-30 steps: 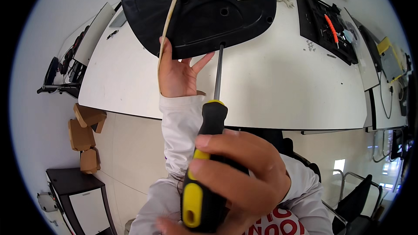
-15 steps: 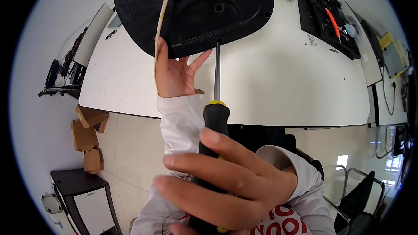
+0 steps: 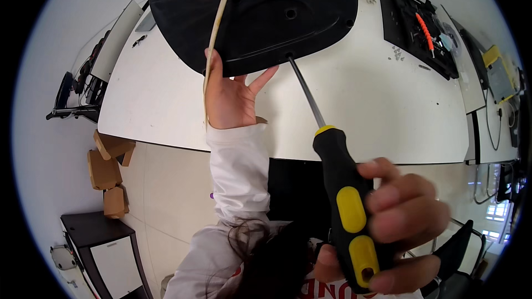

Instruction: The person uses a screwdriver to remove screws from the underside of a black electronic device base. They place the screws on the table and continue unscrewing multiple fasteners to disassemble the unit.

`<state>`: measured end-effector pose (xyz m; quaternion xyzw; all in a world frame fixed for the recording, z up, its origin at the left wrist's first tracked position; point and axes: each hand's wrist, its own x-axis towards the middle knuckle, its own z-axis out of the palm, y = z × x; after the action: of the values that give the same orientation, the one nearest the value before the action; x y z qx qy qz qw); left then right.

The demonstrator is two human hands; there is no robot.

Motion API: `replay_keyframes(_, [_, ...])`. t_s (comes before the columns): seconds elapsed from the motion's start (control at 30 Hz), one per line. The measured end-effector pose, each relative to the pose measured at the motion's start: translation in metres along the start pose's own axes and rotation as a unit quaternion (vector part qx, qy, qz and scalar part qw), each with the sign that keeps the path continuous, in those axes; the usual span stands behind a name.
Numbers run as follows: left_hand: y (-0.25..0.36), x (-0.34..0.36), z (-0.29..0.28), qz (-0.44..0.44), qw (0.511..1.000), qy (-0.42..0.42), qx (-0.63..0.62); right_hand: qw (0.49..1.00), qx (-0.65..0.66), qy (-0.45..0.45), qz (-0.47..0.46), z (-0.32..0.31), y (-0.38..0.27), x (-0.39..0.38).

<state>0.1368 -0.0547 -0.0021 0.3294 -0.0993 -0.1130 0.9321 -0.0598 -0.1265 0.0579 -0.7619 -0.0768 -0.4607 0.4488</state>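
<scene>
A white counter (image 3: pixel 388 116) fills the middle of the frame. At the upper centre a large black appliance base (image 3: pixel 249 16) lies on it, underside up, its near edge overhanging. A black tray of tools (image 3: pixel 413 27) sits at the upper right. The right hand (image 3: pixel 399 232), lower right, is closed around the black and yellow handle of a screwdriver (image 3: pixel 346 210), whose tip meets a hole at the base's near edge. The left hand (image 3: pixel 230 97), centre, is open, fingers spread against that edge. A thin cream cord (image 3: pixel 213 44) runs beside it.
</scene>
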Motion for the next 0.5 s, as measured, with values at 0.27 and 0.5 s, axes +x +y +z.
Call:
replay_keyframes(0.27, [-0.027,-0.013,-0.01,0.024,1.0,0.013,0.015,0.998,-0.022,0.028,-0.043,-0.02,0.034,-0.017])
replay_keyframes(0.5, [-0.046,-0.014,-0.008,0.015,0.998,-0.036,-0.046,0.995,-0.075,0.065,-0.001,-0.042,0.054,-0.039])
